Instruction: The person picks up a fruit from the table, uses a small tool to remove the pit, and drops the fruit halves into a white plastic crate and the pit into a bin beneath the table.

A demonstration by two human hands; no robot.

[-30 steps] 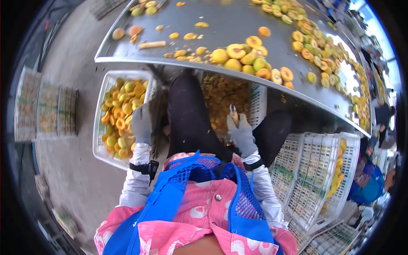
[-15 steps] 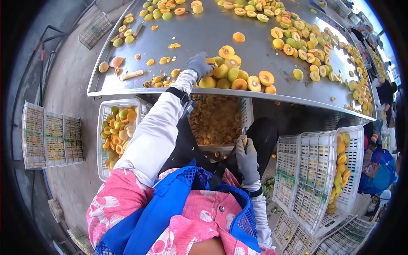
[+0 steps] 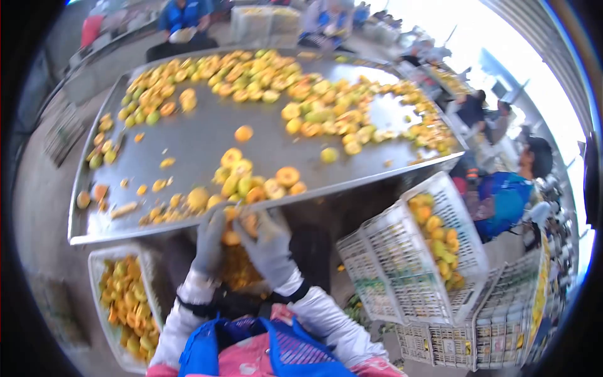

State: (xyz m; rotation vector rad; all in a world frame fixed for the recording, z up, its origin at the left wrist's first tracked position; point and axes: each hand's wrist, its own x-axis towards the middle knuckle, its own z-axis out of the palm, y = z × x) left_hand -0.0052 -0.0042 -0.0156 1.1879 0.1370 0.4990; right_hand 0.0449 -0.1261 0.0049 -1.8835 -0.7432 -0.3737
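My left hand (image 3: 210, 244), in a grey glove, is closed round a yellow-orange peach half (image 3: 230, 234) at the table's near edge. Right beside it my right hand (image 3: 271, 248), gloved too, has its fingers closed against the fruit. A small metal-tipped hand tool was in that hand in the earlier frame; now it is mostly hidden and blurred. Just beyond both hands lies a pile of cut peaches (image 3: 237, 182) on the metal table (image 3: 182, 135). Below the hands, a crate holding peach scraps (image 3: 242, 270) shows partly between my arms.
A white crate of peach halves (image 3: 129, 308) stands at the left. Stacked white crates (image 3: 402, 267) stand at the right, with a co-worker in blue (image 3: 502, 195) beyond. More peaches (image 3: 251, 72) line the table's far side, where another person (image 3: 183, 19) sits.
My left hand has drawn back from the pile with a peach half, and my right hand has come up to meet it. The view has tilted up and turned right.
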